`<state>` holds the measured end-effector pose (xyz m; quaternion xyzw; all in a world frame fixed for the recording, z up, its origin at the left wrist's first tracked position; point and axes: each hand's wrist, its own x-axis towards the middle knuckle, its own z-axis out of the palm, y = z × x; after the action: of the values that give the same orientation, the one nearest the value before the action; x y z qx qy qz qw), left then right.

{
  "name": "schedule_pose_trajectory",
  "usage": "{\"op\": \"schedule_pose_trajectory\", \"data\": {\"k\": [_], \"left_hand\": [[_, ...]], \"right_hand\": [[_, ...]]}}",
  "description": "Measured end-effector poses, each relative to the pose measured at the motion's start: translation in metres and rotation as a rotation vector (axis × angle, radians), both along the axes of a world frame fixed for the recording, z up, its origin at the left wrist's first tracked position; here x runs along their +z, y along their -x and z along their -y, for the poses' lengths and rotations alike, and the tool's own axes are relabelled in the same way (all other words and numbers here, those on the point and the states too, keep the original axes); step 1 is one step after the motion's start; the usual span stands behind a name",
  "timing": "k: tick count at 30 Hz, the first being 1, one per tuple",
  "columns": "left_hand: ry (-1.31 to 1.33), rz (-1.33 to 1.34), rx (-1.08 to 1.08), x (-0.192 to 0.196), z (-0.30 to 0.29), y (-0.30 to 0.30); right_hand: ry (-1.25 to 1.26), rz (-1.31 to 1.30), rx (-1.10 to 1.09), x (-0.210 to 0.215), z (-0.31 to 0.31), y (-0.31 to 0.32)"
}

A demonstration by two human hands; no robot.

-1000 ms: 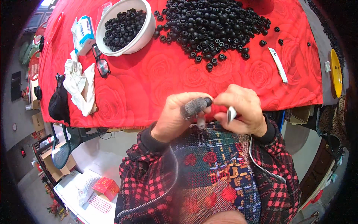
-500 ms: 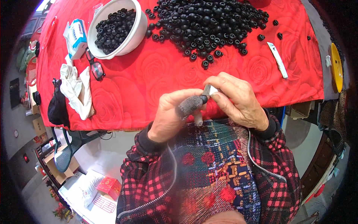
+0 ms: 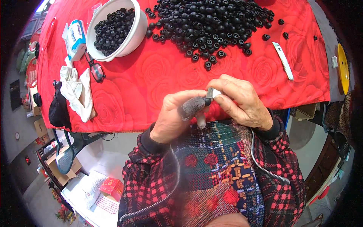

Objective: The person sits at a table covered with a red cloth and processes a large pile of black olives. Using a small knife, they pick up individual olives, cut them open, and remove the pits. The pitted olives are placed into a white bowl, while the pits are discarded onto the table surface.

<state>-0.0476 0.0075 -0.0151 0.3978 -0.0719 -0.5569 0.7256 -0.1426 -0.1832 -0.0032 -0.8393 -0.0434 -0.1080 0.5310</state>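
In front of my chest, my left hand (image 3: 165, 118) pinches a small round black piece (image 3: 208, 101). One of its fingers wears a dark grey fuzzy cover (image 3: 192, 108), and another has a pale wrapping (image 3: 201, 120) near the tip. My right hand (image 3: 247, 104) grips a short metal blade (image 3: 210, 93) with white wrapping round its held end. The blade's edge rests at the black piece; the exact contact is too small to make out. Beyond my hands lies a large heap of similar hollow black pieces (image 3: 211, 26) on the red rose-patterned tablecloth (image 3: 159, 73).
A white bowl (image 3: 142, 32) of black pieces stands far left. Near it are a blue-white box (image 3: 78, 39), eyeglasses (image 3: 97, 72), white gloves (image 3: 77, 92) and a black cloth item (image 3: 57, 108). A narrow white strip (image 3: 283, 60) lies at right, with a yellow round object (image 3: 343, 69) beyond.
The blade has shifted slightly against the black piece, and more of its flat face shows. Both hands keep nearly the same place; the view has moved a little.
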Motion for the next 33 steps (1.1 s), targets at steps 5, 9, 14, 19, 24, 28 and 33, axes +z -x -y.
{"op": "schedule_pose_trajectory", "data": {"k": [5, 9, 14, 19, 24, 28, 33], "left_hand": [[-0.025, 0.050, -0.010, 0.000, 0.002, 0.000], [-0.040, 0.010, -0.009, 0.000, 0.002, 0.000], [-0.072, -0.039, 0.017, 0.002, 0.004, 0.002], [-0.086, -0.045, 0.082, -0.004, 0.006, -0.003], [-0.020, -0.051, 0.062, 0.000, 0.009, -0.005], [-0.021, -0.036, 0.045, -0.001, 0.008, -0.003], [-0.019, -0.043, 0.037, -0.003, 0.006, -0.001]], "right_hand": [[0.018, 0.003, -0.008, -0.001, 0.001, 0.000], [0.003, 0.027, 0.007, -0.004, 0.003, -0.001], [-0.054, 0.021, 0.033, -0.010, 0.003, -0.001], [0.131, 0.051, 0.110, 0.002, -0.015, 0.012], [0.037, 0.050, -0.158, -0.001, 0.000, 0.004], [0.067, 0.077, -0.163, -0.002, -0.001, -0.003], [-0.025, -0.005, -0.056, -0.004, -0.001, -0.003]]}}
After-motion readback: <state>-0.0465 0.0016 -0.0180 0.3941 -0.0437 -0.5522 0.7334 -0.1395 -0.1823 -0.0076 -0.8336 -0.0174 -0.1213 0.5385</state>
